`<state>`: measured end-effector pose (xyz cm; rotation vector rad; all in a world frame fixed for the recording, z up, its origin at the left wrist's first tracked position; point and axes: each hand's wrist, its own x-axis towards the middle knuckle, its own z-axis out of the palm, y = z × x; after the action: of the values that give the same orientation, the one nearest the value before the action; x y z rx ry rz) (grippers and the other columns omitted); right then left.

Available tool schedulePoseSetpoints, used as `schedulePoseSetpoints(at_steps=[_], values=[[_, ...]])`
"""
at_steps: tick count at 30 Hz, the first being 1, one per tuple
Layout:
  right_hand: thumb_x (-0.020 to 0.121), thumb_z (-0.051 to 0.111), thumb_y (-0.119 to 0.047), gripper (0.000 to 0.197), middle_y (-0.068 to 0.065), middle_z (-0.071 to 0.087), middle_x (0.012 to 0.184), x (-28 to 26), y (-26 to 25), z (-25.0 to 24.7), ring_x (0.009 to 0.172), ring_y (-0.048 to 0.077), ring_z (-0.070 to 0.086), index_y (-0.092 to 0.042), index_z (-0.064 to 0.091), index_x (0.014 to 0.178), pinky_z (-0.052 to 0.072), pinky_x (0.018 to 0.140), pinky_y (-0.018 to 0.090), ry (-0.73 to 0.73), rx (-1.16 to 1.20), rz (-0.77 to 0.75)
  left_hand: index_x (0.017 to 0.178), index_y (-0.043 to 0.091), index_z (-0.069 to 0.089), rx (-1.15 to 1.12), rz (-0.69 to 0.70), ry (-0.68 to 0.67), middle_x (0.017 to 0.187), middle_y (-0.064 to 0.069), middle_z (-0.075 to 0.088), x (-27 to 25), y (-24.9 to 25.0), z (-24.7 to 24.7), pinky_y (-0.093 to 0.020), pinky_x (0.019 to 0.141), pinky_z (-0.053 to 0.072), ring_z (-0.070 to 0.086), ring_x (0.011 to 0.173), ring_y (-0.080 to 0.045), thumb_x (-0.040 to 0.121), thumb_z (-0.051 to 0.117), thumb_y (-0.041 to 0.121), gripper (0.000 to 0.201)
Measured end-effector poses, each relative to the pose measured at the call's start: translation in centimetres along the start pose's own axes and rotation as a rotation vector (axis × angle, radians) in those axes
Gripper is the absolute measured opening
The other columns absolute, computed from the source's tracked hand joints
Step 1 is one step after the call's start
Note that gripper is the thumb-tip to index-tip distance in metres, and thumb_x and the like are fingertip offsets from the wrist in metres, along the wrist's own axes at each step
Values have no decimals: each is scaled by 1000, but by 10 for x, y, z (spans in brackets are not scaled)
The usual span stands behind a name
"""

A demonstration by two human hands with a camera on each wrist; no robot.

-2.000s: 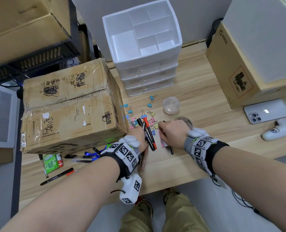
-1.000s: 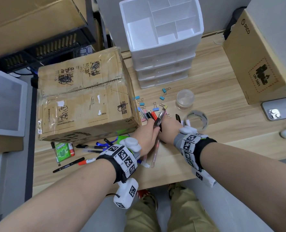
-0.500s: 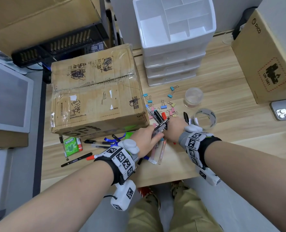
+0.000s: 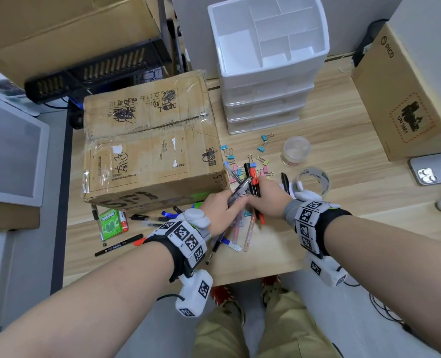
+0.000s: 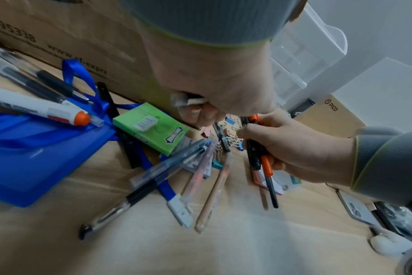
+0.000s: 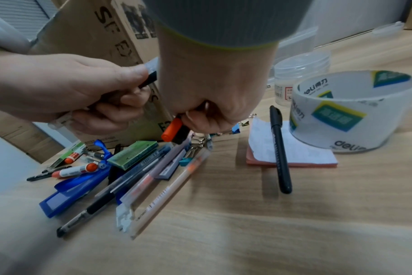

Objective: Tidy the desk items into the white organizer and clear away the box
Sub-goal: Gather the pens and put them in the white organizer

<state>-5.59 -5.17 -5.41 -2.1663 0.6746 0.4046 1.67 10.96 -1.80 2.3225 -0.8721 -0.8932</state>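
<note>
Both hands meet at the desk's front, beside the taped cardboard box (image 4: 149, 140). My left hand (image 4: 222, 205) grips a clear pen (image 4: 240, 188), whose end sticks out of the fist (image 5: 186, 99). A red and a black marker (image 4: 253, 179) stand upright in my right hand (image 4: 265, 197), and the orange cap (image 6: 174, 130) shows under its fingers. Several loose pens (image 5: 200, 167) lie fanned on the wood below both hands. The white organizer (image 4: 265, 81) stands at the back with bare top compartments. Coloured binder clips (image 4: 240, 161) are scattered in front of it.
A tape roll (image 4: 313, 180), a clear jar (image 4: 295, 151) and a black pen on sticky notes (image 6: 280, 152) lie to the right. A green gum pack (image 4: 110, 224), a blue badge holder (image 5: 24, 167) and more pens lie left. A phone (image 4: 433, 169) and a brown carton (image 4: 408, 99) sit far right.
The red and black markers that were by my left hand are now in my right fist. My left hand has taken up a clear pen. The head view has shifted left.
</note>
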Motion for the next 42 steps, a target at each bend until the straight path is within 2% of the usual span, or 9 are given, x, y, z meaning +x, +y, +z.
schedulePoseSetpoints(at_steps=[8, 12, 16, 21, 25, 30, 33, 38, 42], values=[[90, 52, -22, 5, -5, 59, 72, -32, 5, 0, 65, 9, 55, -18, 54, 88, 45, 62, 29, -61, 53, -223, 98, 15, 59, -150, -26, 22, 85, -5, 65, 9, 23, 14, -42, 73, 50, 62, 79, -25, 78, 48, 73, 62], [93, 51, -29, 22, 7, 62, 57, -49, 4, 6, 45, 13, 53, -10, 56, 83, 47, 48, 31, -96, 63, -249, 92, 13, 64, -238, -53, 61, 78, -6, 66, 12, 30, 17, -40, 67, 52, 64, 74, -25, 85, 62, 56, 43], [93, 57, -40, 36, 16, 67, 77, -52, 7, 13, 65, 26, 64, -7, 53, 103, 52, 58, 41, -72, 86, -197, 74, 12, 53, -235, -112, 96, 64, -4, 50, 16, 36, 21, -31, 53, 38, 49, 57, -21, 87, 66, 42, 36], [78, 75, -54, 48, 4, 68, 82, -63, 5, 9, 72, 19, 65, -25, 46, 104, 54, 64, 37, -134, 137, -222, 69, 9, 53, -192, -156, 126, 62, -6, 49, 13, 39, 21, -31, 56, 36, 45, 57, -23, 82, 62, 33, 28], [82, 66, -60, 40, -2, 65, 77, -62, 8, 2, 67, 12, 63, -24, 55, 95, 53, 65, 33, -189, 118, -236, 60, 17, 46, -122, -175, 151, 54, 0, 47, 4, 33, 17, -31, 51, 32, 41, 53, -21, 84, 60, 29, 30], [98, 44, -30, 20, 5, 60, 90, -41, 26, -3, 83, 29, 61, -13, 53, 91, 41, 63, 33, 203, -274, -111, 64, 16, 41, -56, -158, 104, 56, -2, 50, -7, 21, 13, -31, 47, 34, 48, 52, -23, 91, 55, 27, 32], [88, 55, -17, 25, 9, 50, 112, -28, 31, -2, 100, 30, 52, -12, 43, 110, 37, 75, 32, 145, -515, 78, 70, 14, 44, -52, -120, 61, 65, -15, 58, -16, 14, 13, -40, 55, 48, 59, 57, -33, 94, 52, 30, 30], [80, 63, -13, 41, 16, 46, 115, -13, 27, 7, 86, 29, 53, -11, 36, 110, 56, 77, 47, 123, -571, 273, 82, 17, 44, 87, -102, 44, 70, 2, 49, -24, -2, 11, -30, 51, 31, 47, 62, -18, 94, 54, 26, 18], [77, 62, -6, 41, 17, 54, 111, -9, 25, 10, 90, 31, 62, -9, 36, 109, 55, 80, 46, 65, -564, 320, 100, 18, 54, 183, -106, 18, 82, 0, 61, -26, -23, 12, -34, 61, 48, 58, 73, -22, 93, 54, 31, 15]])
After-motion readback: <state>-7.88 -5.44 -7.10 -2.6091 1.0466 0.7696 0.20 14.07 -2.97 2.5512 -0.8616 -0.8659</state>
